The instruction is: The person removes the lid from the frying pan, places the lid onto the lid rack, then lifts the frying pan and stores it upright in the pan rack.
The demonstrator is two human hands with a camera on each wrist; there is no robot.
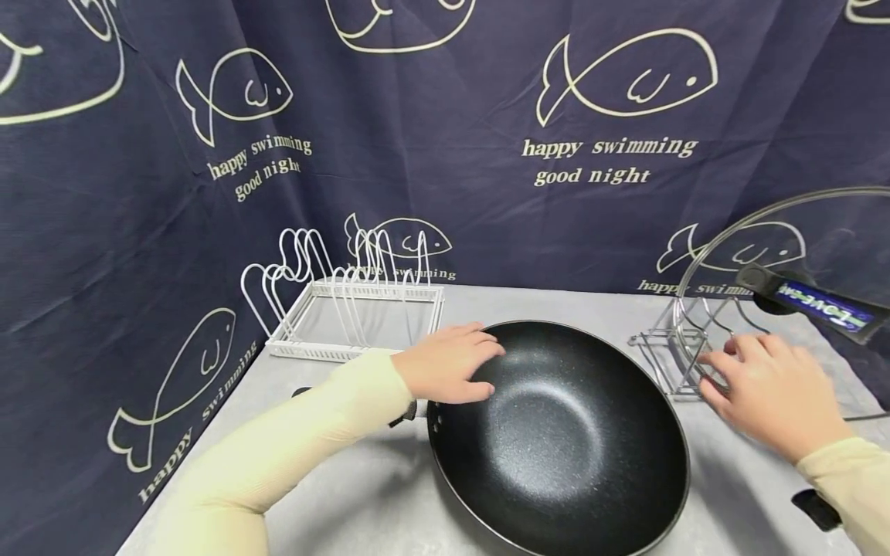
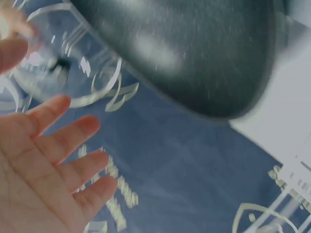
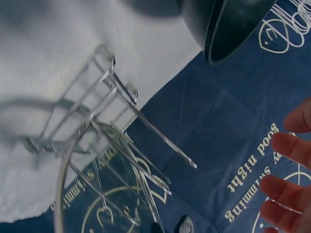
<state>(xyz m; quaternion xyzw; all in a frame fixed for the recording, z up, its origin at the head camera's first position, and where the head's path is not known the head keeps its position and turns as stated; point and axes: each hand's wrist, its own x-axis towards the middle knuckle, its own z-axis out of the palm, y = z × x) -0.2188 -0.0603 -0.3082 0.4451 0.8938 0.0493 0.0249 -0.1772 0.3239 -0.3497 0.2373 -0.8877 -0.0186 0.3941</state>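
Head view: two hands [image 1: 448,364] [image 1: 779,390], loosely spread, gripping nothing; one wok [image 1: 556,440], one lid [image 1: 813,300], two racks [image 1: 327,353] [image 1: 684,397].

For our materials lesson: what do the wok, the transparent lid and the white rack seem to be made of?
Wok: probably metal with a satin black coating, from its soft highlight.
Transparent lid: glass or clear plastic, smooth-looking; the printed curtain shows through.
White rack: likely coated or painted metal, given thin bent wires and even white finish.

White wire rack [image 1: 353,355] on pale grey tabletop [image 1: 348,510], navy cloth [image 1: 431,154] behind, fish drawings [image 1: 636,79], cream lettering [image 1: 608,147]
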